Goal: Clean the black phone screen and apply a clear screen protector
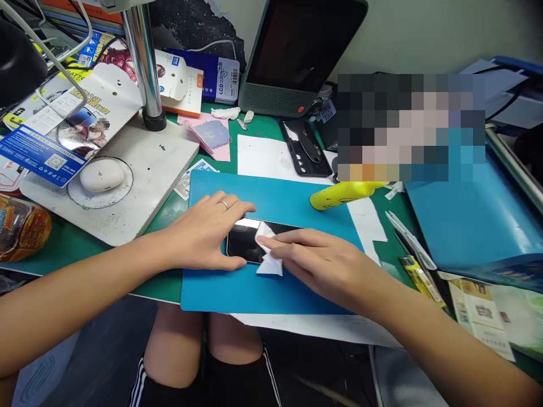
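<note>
A black-screened smartphone (242, 242) lies flat on a blue mat (237, 291). My left hand (203, 229), with a ring on one finger, steadies the phone's left end, thumb at the near edge and fingers at the far edge. Pinched in the fingers of my right hand (322, 260) is a folded white wipe (270, 264), which rests against the phone's screen. The right part of the phone is hidden under that hand. Beyond the mat's far right part, a yellow bottle (343, 195) lies on its side, its other end covered by a pixelated patch.
A grey stand base (169, 164) with a metal post (142, 62) and a white earbud case (102, 174) stands at left. Behind are a dark-screened display (305, 45) and a black phone case (305, 148). Tweezers (409, 240) and a blue box (470, 220) are at right.
</note>
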`<state>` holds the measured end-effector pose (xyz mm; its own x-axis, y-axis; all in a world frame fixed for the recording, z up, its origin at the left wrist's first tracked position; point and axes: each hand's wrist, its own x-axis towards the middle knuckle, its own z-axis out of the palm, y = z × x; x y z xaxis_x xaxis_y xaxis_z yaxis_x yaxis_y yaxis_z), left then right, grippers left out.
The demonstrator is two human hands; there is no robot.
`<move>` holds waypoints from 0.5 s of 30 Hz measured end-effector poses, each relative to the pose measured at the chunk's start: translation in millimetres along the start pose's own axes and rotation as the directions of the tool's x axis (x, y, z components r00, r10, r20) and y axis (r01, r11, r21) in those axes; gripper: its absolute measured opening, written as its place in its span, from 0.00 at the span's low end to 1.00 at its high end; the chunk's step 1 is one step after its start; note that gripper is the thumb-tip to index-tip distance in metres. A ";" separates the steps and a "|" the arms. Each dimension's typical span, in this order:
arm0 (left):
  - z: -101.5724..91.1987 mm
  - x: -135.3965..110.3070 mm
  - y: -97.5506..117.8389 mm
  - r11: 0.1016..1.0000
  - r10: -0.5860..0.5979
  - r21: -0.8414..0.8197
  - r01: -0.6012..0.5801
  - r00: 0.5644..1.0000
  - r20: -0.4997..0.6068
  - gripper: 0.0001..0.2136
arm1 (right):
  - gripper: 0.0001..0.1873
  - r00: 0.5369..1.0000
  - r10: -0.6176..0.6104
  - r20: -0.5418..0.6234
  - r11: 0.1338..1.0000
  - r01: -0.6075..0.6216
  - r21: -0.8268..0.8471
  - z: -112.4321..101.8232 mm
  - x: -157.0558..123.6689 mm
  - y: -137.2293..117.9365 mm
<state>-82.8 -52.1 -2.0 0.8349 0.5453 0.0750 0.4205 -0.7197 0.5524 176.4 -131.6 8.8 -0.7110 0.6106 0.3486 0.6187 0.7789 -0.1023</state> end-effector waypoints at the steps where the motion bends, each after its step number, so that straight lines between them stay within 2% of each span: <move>1: 0.2 0.0 -0.3 1.000 0.003 -0.001 -0.003 1.000 -0.002 0.32 | 0.16 0.999 0.039 -0.006 0.999 -0.039 0.012 -3.0 -9.1 0.8; 3: 0.2 0.0 -0.6 1.000 0.007 -0.005 -0.007 1.000 -0.004 0.32 | 0.14 0.996 0.084 -0.001 0.996 -0.084 0.015 -7.3 -22.2 0.3; 5: -0.2 0.0 -0.5 1.000 0.003 -0.007 -0.003 1.000 -0.006 0.32 | 0.14 0.996 0.084 0.024 0.996 -0.083 -0.019 -8.3 -23.9 -2.8; 7: -0.6 0.0 -0.1 1.000 -0.003 -0.011 0.003 1.000 -0.010 0.32 | 0.16 0.998 0.051 0.037 0.997 -0.048 -0.057 -5.5 -13.2 -7.0; 12: -0.2 -0.8 -1.0 1.000 -0.002 -0.025 0.001 0.999 -0.035 0.29 | 0.18 0.994 -0.103 0.028 0.993 0.104 -0.049 9.5 34.7 -14.0; 15: 0.7 -0.8 -1.9 1.000 0.000 -0.026 -0.001 0.999 -0.034 0.28 | 0.19 0.990 -0.136 0.031 0.990 0.137 -0.027 11.8 40.4 -16.2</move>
<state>-84.0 -51.5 -3.7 0.8222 0.5597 0.1034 0.4103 -0.7087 0.5739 133.7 -117.8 13.6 -0.7986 0.5031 0.3302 0.5245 0.8510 -0.0281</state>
